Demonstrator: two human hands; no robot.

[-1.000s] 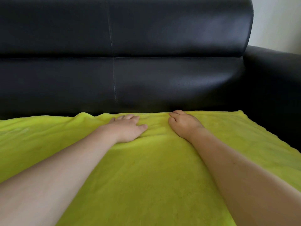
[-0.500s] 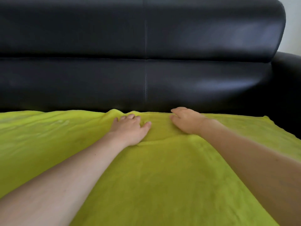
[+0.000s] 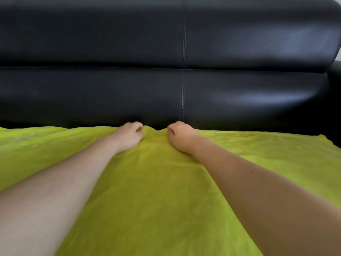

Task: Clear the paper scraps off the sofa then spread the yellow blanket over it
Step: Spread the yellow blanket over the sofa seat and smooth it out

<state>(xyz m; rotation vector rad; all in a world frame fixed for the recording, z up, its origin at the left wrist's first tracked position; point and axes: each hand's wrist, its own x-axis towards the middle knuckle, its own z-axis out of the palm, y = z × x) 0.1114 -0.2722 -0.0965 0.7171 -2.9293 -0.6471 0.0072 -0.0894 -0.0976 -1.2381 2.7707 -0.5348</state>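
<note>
The yellow blanket (image 3: 156,191) lies spread over the seat of the black leather sofa (image 3: 184,52), its far edge against the foot of the backrest. Both my arms reach across it. My left hand (image 3: 129,135) and my right hand (image 3: 180,136) sit side by side at that far edge, just left of the backrest's centre seam. The fingers of both hands are curled into the cloth and grip it. A small ridge of blanket stands up between them. No paper scraps are in view.
The sofa's right armrest (image 3: 335,74) shows at the right edge, with a strip of pale wall above it. The blanket's right far corner (image 3: 324,137) lies flat on the seat.
Both hands slid forward to the blanket's far edge and went from lying flat to fingers curled into the cloth. My view shifted left, so the backrest seam moved right in the frame.
</note>
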